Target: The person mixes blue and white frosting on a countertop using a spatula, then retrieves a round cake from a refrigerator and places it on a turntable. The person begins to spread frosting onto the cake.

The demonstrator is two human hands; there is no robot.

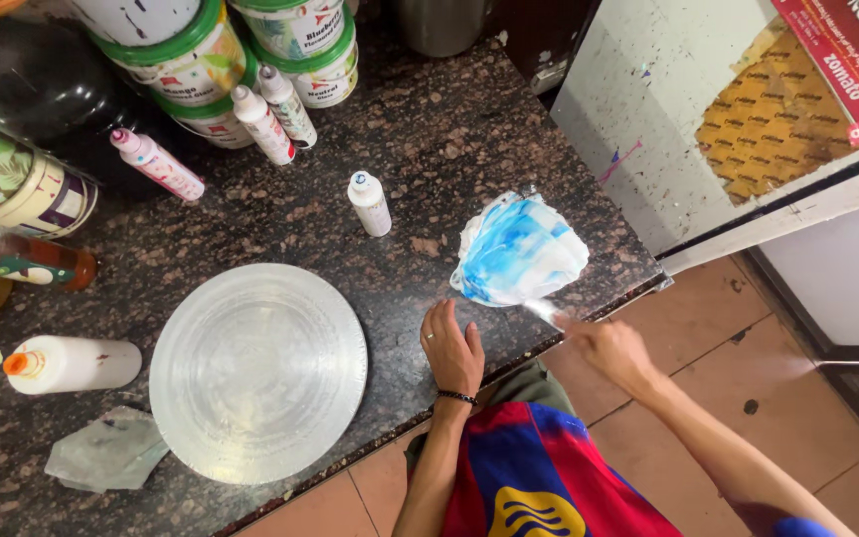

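The right hand (610, 348) is closed around the narrow end of a piping bag (521, 251) streaked blue and white, gripping it at the neck just off the worktop's (469, 129) front edge; motion blur there prevents reading the individual fingers. The bag lies over the front right part of the worktop, its bulging body resting on or just above the stone, which of the two cannot be told. Its long axis runs diagonally, the wide end pointing up and away toward the back, the tapered end toward the person. The left hand (452, 350) rests flat at the front edge, fingers together, a ring on one, holding nothing. A round silver board (257, 370) sits bare near the front edge, left of that hand. Judged from this, the bag is being gathered and shaken down; the next move appears to call for a firmer twist at the neck.
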